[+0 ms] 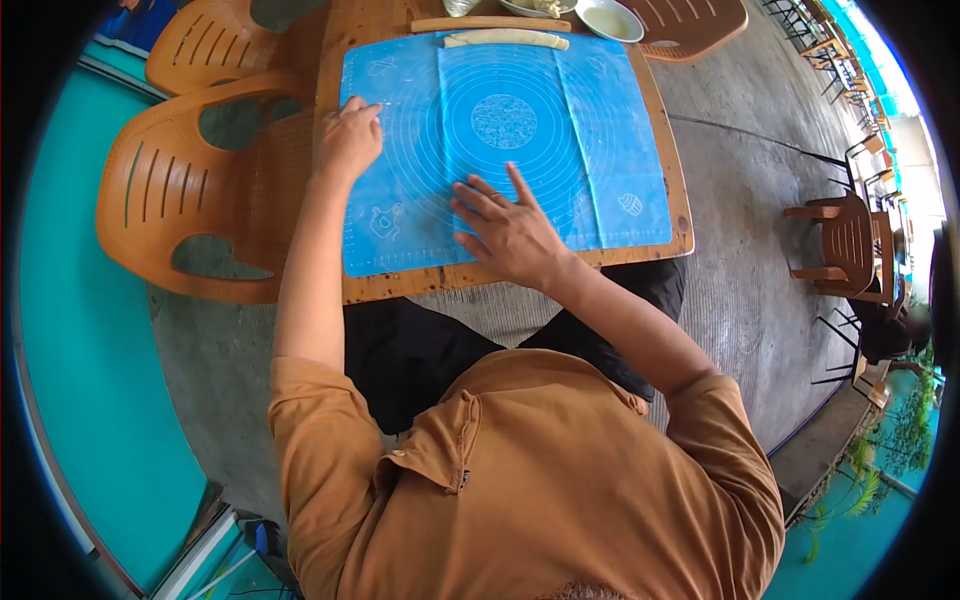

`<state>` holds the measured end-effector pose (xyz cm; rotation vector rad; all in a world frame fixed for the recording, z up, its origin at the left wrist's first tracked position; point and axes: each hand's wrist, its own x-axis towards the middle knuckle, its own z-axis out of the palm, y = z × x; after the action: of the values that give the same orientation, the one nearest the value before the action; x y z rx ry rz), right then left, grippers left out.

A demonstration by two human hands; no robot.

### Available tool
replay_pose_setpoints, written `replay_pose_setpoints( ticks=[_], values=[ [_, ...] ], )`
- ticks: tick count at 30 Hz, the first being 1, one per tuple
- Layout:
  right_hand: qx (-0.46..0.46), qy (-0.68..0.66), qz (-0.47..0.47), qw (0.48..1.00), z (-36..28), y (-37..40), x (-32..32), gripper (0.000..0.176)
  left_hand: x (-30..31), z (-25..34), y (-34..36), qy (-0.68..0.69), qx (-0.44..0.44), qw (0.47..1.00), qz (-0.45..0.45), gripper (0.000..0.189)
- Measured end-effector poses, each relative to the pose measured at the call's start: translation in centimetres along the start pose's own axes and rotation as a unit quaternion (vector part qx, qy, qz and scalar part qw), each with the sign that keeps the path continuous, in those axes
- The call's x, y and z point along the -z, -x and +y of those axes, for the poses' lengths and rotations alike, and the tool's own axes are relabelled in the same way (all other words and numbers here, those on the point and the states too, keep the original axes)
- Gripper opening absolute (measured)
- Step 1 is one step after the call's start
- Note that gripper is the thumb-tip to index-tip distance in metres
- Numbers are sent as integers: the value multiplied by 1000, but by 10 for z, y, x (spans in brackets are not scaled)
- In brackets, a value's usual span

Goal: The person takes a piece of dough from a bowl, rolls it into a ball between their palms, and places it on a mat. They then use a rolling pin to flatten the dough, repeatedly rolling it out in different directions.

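Note:
A blue pastry mat (625, 140) printed with white circles and rulers lies over the wooden table (683, 215), with two long creases running through it. My right hand (512, 235) rests on its near middle, palm down, fingers spread and nothing held. At the mat's left edge is my left hand (350, 142), its fingers curled together over the rim area; whatever may be between them is hidden. Along the far edge of the mat lies a pale, long roll (505, 39) that looks like dough. Just beyond it is a wooden rolling pin (490, 23).
A bowl of pale liquid (610, 20) stands at the far right corner, beside another bowl (530, 8) with pale pieces. A clear bag (460, 6) sits at the back. Orange-brown plastic chairs (170, 195) flank the table's left side; another chair (690, 25) is at the far right.

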<state>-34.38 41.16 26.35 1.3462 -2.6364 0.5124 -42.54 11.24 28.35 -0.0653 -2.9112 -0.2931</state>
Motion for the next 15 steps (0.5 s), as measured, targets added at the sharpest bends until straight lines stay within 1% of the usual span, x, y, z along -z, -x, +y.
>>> replay_pose_setpoints(
  ticks=[1, 2, 3, 4, 6, 7, 8, 9, 10, 11, 12, 14, 15],
  values=[
    [-28, 24, -4, 999, 8, 11, 7, 50, -3, -4, 3, 2, -3, 1000, -3, 31],
    [-52, 47, -8, 998, 18, 21, 16, 49, -4, -9, 6, -2, -29, 999, 20, 31],
    [-117, 30, -17, 993, 27, 24, 31, 48, -5, -12, 11, -8, -53, 998, 42, 31],
    [-117, 27, -18, 993, 31, 23, 33, 48, 2, -3, 16, -9, -52, 998, 39, 31],
    [-233, 117, 8, 965, 34, 25, 33, 47, 12, 31, 30, -2, -86, 994, 63, 31],
    [-187, 78, 17, 979, 27, 25, 32, 48, 13, 50, 39, 33, -120, 991, 42, 32],
    [-188, 79, 21, 979, 21, 27, 31, 48, 14, 68, 49, 68, -152, 986, 22, 32],
    [-123, 51, 16, 991, 14, 32, 27, 47, 11, 85, 59, 66, -155, 985, 22, 32],
    [-58, 23, 10, 998, 11, 36, 24, 45, 5, 100, 71, 63, -177, 982, 8, 32],
    [-60, 24, 39, 997, 17, 39, 25, 42, 3, 108, 81, 61, -196, 979, -8, 33],
    [-60, 23, 37, 997, 25, 44, 29, 42, 3, 110, 90, 62, -195, 979, -9, 33],
    [-175, 68, 46, 981, 42, 47, 38, 41, 4, 115, 101, 49, -170, 984, -21, 33],
    [-212, 97, 35, 972, 42, 46, 39, 41, 3, 115, 106, 45, -161, 985, -35, 34]
  ],
)
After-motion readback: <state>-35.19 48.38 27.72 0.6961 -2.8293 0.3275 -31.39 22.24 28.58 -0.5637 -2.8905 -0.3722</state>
